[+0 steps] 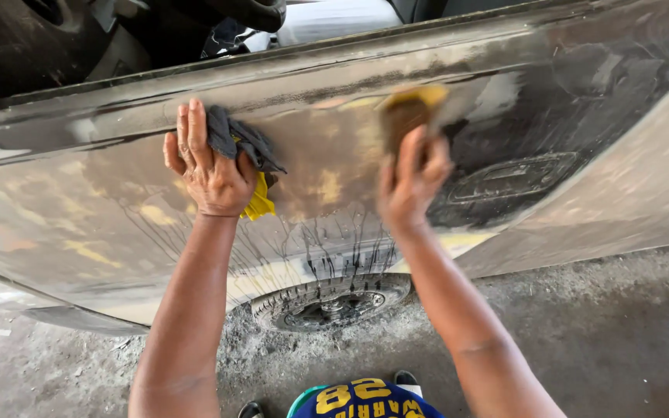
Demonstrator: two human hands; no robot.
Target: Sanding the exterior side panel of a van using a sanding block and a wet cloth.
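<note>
A sanded, wet car body panel [102,217] fills the view, dark with yellowish filler patches and dirty water running down it. My left hand [209,166] presses a grey and yellow cloth [251,155] flat against the panel. To the right, my right hand [412,182] grips a brownish-yellow sanding block [410,112] held against the panel; it looks blurred by motion.
A wheel with its tyre [331,300] shows below the panel. The ground [605,333] is grey, gritty concrete. My shoes [406,378] and a blue and yellow shirt [365,399] sit at the bottom edge. Dark car interior parts [118,31] show above the panel.
</note>
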